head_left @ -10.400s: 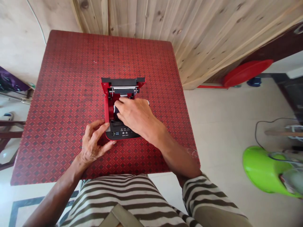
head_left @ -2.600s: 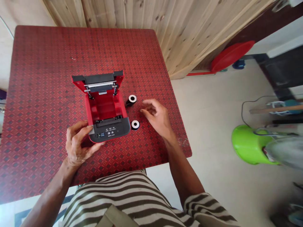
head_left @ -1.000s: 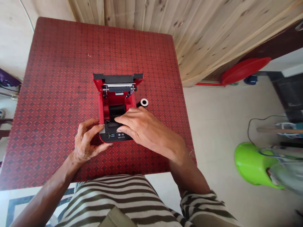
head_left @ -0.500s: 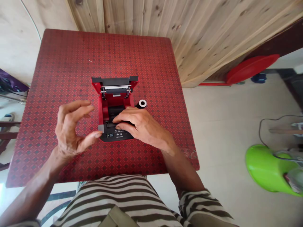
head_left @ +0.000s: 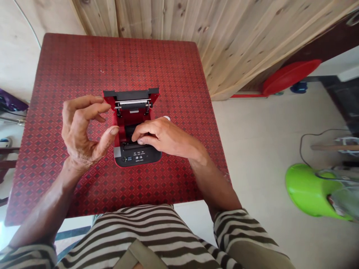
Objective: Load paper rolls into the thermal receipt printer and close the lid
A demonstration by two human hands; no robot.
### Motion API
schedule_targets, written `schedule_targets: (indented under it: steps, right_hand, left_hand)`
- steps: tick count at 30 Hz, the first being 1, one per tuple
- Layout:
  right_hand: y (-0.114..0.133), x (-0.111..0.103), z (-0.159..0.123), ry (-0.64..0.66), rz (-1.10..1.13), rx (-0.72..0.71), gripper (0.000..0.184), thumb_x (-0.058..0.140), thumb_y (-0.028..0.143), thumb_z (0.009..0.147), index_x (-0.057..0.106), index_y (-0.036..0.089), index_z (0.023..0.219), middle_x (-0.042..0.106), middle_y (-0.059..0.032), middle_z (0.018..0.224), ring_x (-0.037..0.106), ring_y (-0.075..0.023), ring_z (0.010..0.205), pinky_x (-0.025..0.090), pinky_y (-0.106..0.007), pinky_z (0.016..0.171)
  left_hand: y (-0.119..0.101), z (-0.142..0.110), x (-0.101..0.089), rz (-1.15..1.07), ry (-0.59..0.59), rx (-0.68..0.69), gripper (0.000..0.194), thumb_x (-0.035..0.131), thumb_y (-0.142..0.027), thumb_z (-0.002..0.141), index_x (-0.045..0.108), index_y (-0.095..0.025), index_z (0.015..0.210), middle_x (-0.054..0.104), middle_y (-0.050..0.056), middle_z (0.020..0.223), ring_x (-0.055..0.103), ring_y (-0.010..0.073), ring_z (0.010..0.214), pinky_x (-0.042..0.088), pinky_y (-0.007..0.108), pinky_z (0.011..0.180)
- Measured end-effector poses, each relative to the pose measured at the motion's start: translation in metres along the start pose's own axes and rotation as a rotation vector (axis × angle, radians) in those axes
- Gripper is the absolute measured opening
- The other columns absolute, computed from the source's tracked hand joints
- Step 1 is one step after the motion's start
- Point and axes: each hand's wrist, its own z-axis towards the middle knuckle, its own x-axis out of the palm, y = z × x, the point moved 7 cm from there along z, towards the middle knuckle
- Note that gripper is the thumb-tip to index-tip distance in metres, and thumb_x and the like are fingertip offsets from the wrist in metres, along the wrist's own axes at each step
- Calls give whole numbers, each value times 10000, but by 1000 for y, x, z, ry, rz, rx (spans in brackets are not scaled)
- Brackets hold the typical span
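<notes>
A small red and black label printer point(head_left: 141, 154) stands on the table with its lid point(head_left: 131, 100) tilted up and open. A roller and a metal bar show inside the lid. My right hand point(head_left: 165, 136) reaches over the printer, thumb and index fingertips close together at the front edge of the inner compartment; what they pinch, if anything, cannot be made out. Left of the printer, my left hand point(head_left: 84, 129) hovers with fingers curved apart and nothing between them. Behind my right hand, only the white edge of a roll point(head_left: 167, 118) peeks out.
The table point(head_left: 179, 78) has a red patterned cover and meets a wooden plank wall point(head_left: 157, 18) at its far side. On the floor at right are a green plastic stool or tub point(head_left: 301, 190), a cable and a red round object point(head_left: 291, 76).
My left hand has risen toward the lid's left side. My right hand has lifted slightly off the front panel, with its fingertips at the compartment edge, and now hides most of the roll.
</notes>
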Motion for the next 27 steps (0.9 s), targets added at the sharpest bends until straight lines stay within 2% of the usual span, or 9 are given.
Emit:
schedule_targets:
  steps: [6,11,15,18,23,27]
  right_hand:
    - [2,4,0,-80,-71,10,240,556,52,1028,756,183,1047,799,-49,1067,718,-190,1027,493,-338,961]
    - [4,3,0,56,-158,59,245,553,75,1035,770,189,1036,797,-65,1087,698,-200,1029,478,-359,980]
    - [2,2,4,144,-169,94,277,573,39,990,792,192,917,790,-41,943,672,-181,900,451,-340,887]
    - [0,3,9,173,-170,111,272,595,32,961,794,191,867,767,-23,869,636,-161,820,412,-327,820]
    - [2,3,19,252,-207,163,277,593,14,916,761,169,760,713,-10,771,534,-136,711,333,-324,712]
    - [7,2,30,346,-240,147,307,594,-18,867,691,163,638,606,19,643,419,-123,627,292,-335,671]
  left_hand:
    - [3,2,1,-4,-20,-15,437,725,-388,977,651,-268,1391,681,91,1309,655,230,1141,638,372,824]
    - [0,3,4,-5,-9,-21,437,740,-316,967,656,-262,1393,677,94,1322,651,231,1150,634,350,831]
    - [-4,-3,1,5,-42,45,418,771,-281,935,690,-179,1332,703,128,1224,660,225,1124,618,315,781]
    - [-2,-13,-1,8,-37,28,392,782,-252,923,705,-143,1292,712,134,1146,668,227,1132,620,300,774]
    - [7,-28,-1,2,-29,-34,372,795,-215,907,718,-156,1266,705,108,1057,672,220,1138,626,287,779]
    - [12,-33,1,-7,-38,-60,373,796,-217,907,718,-181,1270,713,117,1145,670,214,1149,634,286,780]
